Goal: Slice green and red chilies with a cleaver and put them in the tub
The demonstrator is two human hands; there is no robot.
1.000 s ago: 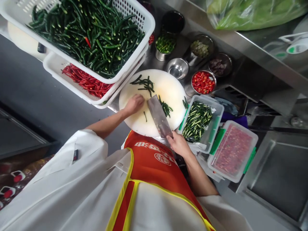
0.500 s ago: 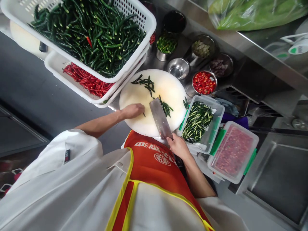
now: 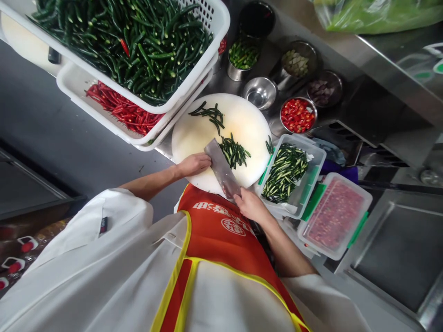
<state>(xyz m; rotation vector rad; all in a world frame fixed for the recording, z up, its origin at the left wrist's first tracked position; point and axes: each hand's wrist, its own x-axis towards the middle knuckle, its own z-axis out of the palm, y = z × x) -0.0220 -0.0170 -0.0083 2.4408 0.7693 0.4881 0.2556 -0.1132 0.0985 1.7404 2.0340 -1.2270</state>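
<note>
Closely set: cleaver between two hands, green chilli pieces against its far side

The right hand (image 3: 252,205) is closed around the handle of the cleaver (image 3: 223,169), just off the near edge of the round cutting board (image 3: 187,138). From there the blade slants across the board toward its left half. The left hand (image 3: 195,164) reaches over the board's left near edge, its fingers bunched and their tips just beside the blade's left side; whether they touch it or pinch anything, I cannot tell. So the hands stand apart, with the cleaver spanning the gap.

A heap of green chilli pieces (image 3: 235,151) lies around the middle of the board, along the blade's right side, so the steel separates it from the left hand. Several green chillies (image 3: 212,114) lie near the far left edge, beyond the left hand. A few loose pieces (image 3: 269,145) sit at the right edge, beside the open plastic box (image 3: 311,184), which holds more cut green strips (image 3: 285,173).
</note>
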